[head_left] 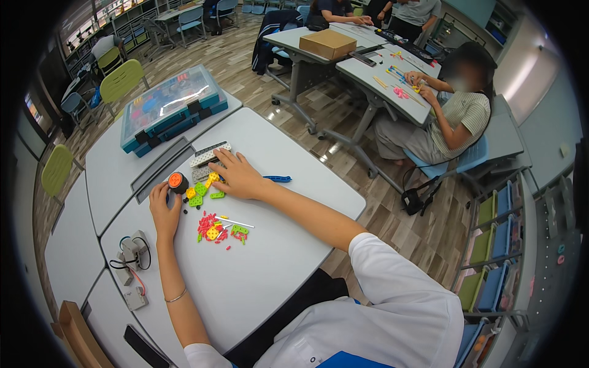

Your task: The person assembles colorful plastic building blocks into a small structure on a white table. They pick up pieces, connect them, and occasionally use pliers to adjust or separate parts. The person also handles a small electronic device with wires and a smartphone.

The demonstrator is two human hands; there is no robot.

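Observation:
My left hand (pixel 164 211) rests on the table with thumb and fingers apart. It is beside a black wheel with an orange hub (pixel 176 180), and I cannot tell whether they touch. My right hand (pixel 238 176) lies open, fingers spread over the ends of the white and grey perforated beams (pixel 208 156) and near a yellow connector block (pixel 212 178). Between the hands are green blocks (pixel 197 195). Closer to me lies a pile of small pink pegs (pixel 209 227), with a yellow block, a green piece (pixel 240 230) and a silver rod (pixel 235 221).
A blue tool (pixel 278 179) sticks out beyond my right wrist. A teal parts case (pixel 173 109) with a clear lid stands at the far left. Grey modules with wires (pixel 130 254) are on the left. At another table (pixel 383 80), a seated person handles colourful parts.

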